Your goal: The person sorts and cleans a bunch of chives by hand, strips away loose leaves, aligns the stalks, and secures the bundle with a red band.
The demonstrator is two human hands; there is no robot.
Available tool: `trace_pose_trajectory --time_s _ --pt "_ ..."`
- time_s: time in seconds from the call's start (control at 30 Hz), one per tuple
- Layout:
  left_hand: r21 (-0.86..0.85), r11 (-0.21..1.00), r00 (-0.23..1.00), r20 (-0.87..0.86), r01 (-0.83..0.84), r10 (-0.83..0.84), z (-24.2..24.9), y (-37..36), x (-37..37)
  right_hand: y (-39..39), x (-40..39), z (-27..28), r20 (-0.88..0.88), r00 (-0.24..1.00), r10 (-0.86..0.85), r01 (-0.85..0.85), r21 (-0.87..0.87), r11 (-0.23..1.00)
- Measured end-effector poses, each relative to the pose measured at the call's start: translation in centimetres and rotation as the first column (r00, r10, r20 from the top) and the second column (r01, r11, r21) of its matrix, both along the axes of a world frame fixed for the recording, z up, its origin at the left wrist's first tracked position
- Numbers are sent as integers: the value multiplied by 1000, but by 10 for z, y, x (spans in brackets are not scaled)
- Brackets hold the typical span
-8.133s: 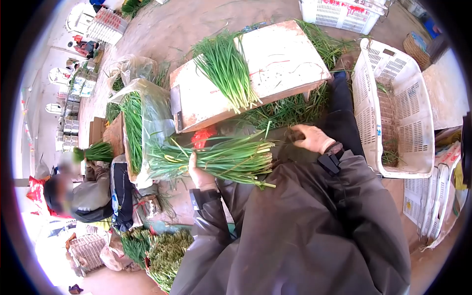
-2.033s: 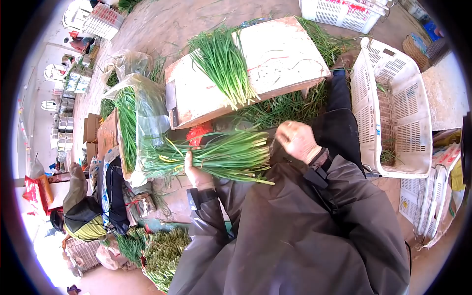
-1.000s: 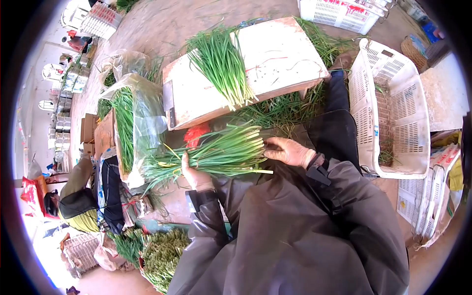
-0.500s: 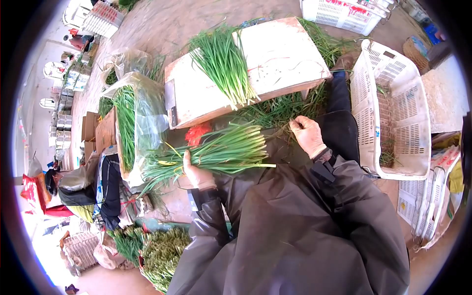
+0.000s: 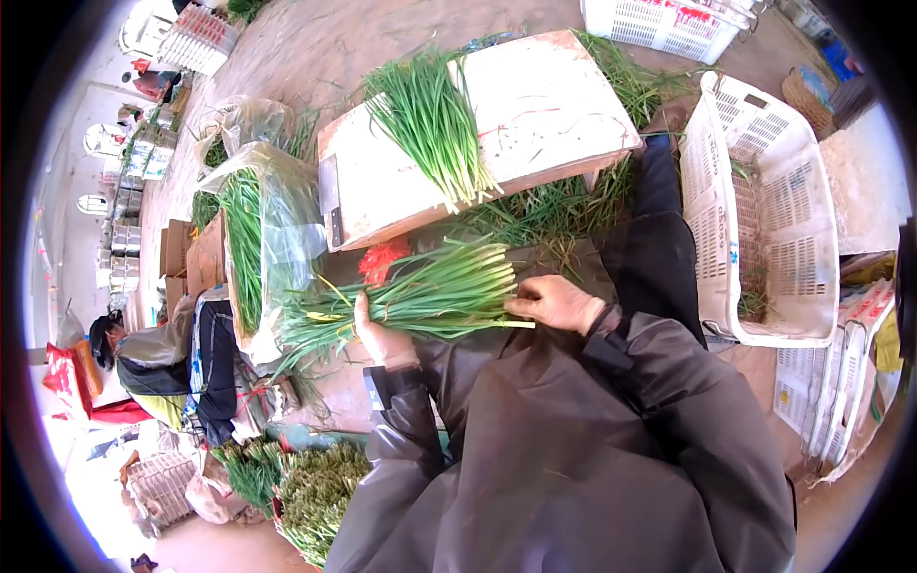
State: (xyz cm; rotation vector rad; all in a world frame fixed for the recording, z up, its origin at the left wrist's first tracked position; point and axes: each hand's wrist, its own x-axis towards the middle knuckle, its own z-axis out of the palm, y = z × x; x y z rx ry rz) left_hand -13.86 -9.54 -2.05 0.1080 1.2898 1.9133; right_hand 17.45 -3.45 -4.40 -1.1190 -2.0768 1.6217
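Observation:
My left hand is wrapped round a bunch of garlic chives, thumb on top, holding it level above my lap. The leaf tips trail to the left and the pale stem ends point right. At those ends my right hand is closed, its thumb and fingers pinching at the stems. A second bunch of garlic chives lies on the white board of a low table in front of me. On the board's left edge rests a cleaver.
Loose green leaves lie below the table. To the right stands a white plastic crate. On the left are plastic-wrapped chives and a red plastic bag. More bundles lie at the lower left. Another white crate stands farther off.
My right hand has come left and down, from above my right thigh to the stem ends of the held bunch. My left hand keeps its hold in nearly the same place.

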Motion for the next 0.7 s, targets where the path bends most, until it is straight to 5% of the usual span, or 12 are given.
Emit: trace_pose_trajectory --time_s 0.17,0.2,0.27,0.33,0.37,0.47,0.53,0.6,0.7 --pt "-3 1000 1000 1 -25 25 -5 -1 -4 0 -4 -5 40 999 -29 21 189 982" --pt "2 1000 1000 6 -24 23 -8 -2 -7 3 1 -15 56 995 -86 69 262 963" --pt "11 1000 1000 0 -3 3 -8 -4 -8 13 19 -16 119 963 -244 230 120 966" --pt "16 1000 1000 1 14 -14 -11 -5 -9 19 27 -39 95 876 -472 441 238 866" --pt "19 1000 1000 3 21 -21 -13 -5 -11 19 33 -44 167 850 -500 414 377 829" --pt "18 1000 1000 20 23 -23 -7 -1 -6 22 36 -33 314 840 -443 343 324 881" --pt "2 1000 1000 14 -12 12 -7 -1 -7 33 39 -32 208 733 -648 507 469 724" --pt "6 1000 999 -43 -14 15 -9 -5 -9 48 52 -29 156 642 -751 654 401 642" --pt "42 998 999 -4 36 -36 -5 -4 -6 50 61 -48 -1 863 -506 502 128 856"
